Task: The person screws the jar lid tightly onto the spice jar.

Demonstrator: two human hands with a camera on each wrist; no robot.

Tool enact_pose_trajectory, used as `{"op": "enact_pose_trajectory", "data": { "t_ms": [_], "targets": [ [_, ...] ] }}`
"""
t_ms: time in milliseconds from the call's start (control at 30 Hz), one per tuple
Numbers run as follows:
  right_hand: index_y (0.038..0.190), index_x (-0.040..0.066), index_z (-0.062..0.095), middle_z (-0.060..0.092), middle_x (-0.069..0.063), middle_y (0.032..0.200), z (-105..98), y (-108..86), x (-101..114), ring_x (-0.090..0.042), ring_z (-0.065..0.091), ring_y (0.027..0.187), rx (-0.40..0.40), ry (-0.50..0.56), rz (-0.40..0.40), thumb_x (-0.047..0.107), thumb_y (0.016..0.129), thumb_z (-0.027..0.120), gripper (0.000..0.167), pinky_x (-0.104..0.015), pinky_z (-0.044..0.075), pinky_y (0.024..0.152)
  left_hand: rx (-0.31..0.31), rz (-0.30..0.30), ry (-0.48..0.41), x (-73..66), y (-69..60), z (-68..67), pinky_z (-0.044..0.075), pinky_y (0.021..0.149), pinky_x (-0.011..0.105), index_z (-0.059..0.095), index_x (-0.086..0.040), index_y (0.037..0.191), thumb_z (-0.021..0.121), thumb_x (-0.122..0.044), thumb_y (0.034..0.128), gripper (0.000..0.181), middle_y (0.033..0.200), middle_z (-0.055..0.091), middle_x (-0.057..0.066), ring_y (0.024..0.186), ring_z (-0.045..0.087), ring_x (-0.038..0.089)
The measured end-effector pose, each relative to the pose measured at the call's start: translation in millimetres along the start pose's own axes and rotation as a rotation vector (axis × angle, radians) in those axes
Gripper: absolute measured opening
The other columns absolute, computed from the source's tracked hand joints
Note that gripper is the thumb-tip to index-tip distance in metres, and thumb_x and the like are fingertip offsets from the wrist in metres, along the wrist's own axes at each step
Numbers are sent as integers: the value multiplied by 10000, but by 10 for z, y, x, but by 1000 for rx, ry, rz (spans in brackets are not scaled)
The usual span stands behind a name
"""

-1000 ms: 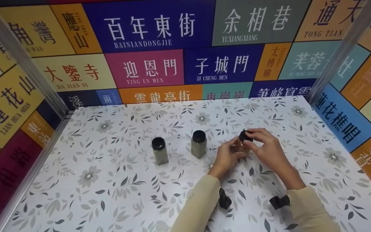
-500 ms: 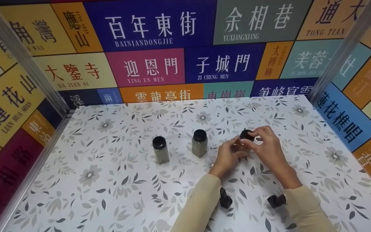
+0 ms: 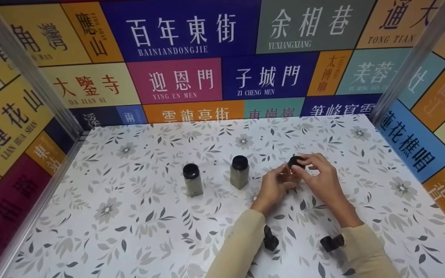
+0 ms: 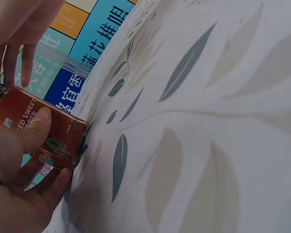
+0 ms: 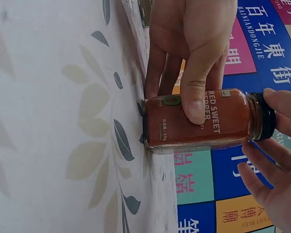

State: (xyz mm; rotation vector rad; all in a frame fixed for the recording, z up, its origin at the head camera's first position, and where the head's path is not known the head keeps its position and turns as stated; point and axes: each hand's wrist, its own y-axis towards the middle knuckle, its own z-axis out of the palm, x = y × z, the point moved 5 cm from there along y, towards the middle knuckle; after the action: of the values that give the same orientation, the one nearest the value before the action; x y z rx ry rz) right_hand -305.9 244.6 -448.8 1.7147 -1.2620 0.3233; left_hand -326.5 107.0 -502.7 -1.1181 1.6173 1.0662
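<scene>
A glass spice jar (image 5: 228, 133) of red powder, labelled "RED SWEET PEPPER", stands upright on the table's right half. My left hand (image 3: 273, 187) grips its body, thumb across the label in both wrist views. Above it, my right hand (image 3: 325, 175) has thumb and fingers around the black screw cap (image 5: 267, 116). The cap sits on the jar's neck; whether it is loose cannot be told. In the head view, the fingers hide much of the jar. To the left stand two capped jars with greenish contents, one nearer (image 3: 239, 175) and one farther (image 3: 193, 185).
A white table (image 3: 149, 239) with a grey leaf and flower print lies under everything. Colourful sign-covered panels (image 3: 172, 79) close off the back and both sides. Black wrist devices (image 3: 270, 238) show beside both sleeves.
My right fingers shift their hold around the cap, rolling toward the back and then forward again. My left hand and the jar stay in place, as do the two other jars.
</scene>
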Motion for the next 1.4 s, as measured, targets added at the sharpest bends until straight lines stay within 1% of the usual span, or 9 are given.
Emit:
{"op": "enact_pose_trajectory", "data": {
  "t_ms": [167, 400, 667, 800, 933, 1067, 1167, 1300, 1400],
  "targets": [
    [1019, 40, 740, 668, -125, 1167, 23, -11, -30, 35, 543, 1069, -6, -6, 24, 134, 855, 796, 196, -80, 465, 823, 5, 0, 14, 8, 0, 4, 537, 817, 121, 682, -68, 1221, 775, -52, 831, 402, 1107, 761, 80, 1011, 735, 134],
    [1085, 64, 725, 655, -92, 1281, 6, -47, -35, 40, 541, 1161, 17, 99, 59, 98, 916, 719, 172, -125, 473, 870, 12, -38, -82, 19, 7, 32, 559, 800, 135, 684, -38, 1204, 756, 28, 822, 394, 1111, 752, 105, 987, 741, 138],
    [1038, 40, 729, 680, -82, 1191, 12, -38, -60, 47, 538, 1115, -36, 90, 61, 72, 853, 783, 196, -211, 452, 889, 22, -39, -146, 9, -8, 51, 580, 794, 158, 645, -7, 1279, 716, 72, 840, 452, 1103, 750, 147, 981, 751, 184],
    [1039, 27, 723, 660, -107, 1175, 21, -43, -74, 54, 514, 1107, -51, 80, 82, 82, 826, 813, 238, -179, 431, 893, 20, -39, -149, 8, -10, 48, 579, 801, 159, 656, -22, 1267, 723, 62, 840, 440, 1089, 757, 142, 982, 750, 174],
    [1062, 31, 723, 623, -127, 1232, 20, -46, -62, 0, 497, 1150, -59, 101, 88, 93, 814, 827, 277, -209, 425, 920, 18, -48, -137, 19, -1, 40, 572, 814, 154, 681, -29, 1199, 729, 55, 838, 374, 1093, 760, 133, 990, 746, 160],
    [1166, 39, 694, 564, -108, 1310, 10, -47, -46, -16, 473, 1194, -48, 171, 127, 113, 887, 759, 296, -215, 433, 955, 2, -17, -43, 14, -5, 16, 547, 812, 133, 698, -47, 1122, 753, 35, 818, 319, 1085, 750, 93, 999, 729, 138],
    [1304, 45, 623, 532, -80, 1363, 26, -40, -63, 38, 476, 1223, -3, 241, 181, 133, 972, 649, 345, -136, 430, 981, -5, 2, -3, 6, -8, 5, 529, 802, 119, 700, -54, 1137, 766, 21, 808, 344, 1076, 735, 88, 998, 720, 132],
    [1412, 32, 537, 535, -87, 1429, 80, -33, -115, 86, 538, 1215, 71, 359, 248, 137, 1014, 573, 413, -69, 438, 990, -7, -7, -22, 12, -6, 6, 528, 802, 113, 692, -46, 1195, 767, 13, 817, 390, 1080, 742, 90, 983, 723, 123],
    [1421, -11, 516, 558, -144, 1423, 115, -33, -138, 70, 578, 1201, 99, 438, 251, 95, 1008, 568, 429, -76, 446, 1004, -16, -8, -22, 17, -6, 5, 531, 811, 117, 697, -47, 1186, 768, 20, 812, 387, 1076, 746, 90, 982, 725, 122]
  ]
}}
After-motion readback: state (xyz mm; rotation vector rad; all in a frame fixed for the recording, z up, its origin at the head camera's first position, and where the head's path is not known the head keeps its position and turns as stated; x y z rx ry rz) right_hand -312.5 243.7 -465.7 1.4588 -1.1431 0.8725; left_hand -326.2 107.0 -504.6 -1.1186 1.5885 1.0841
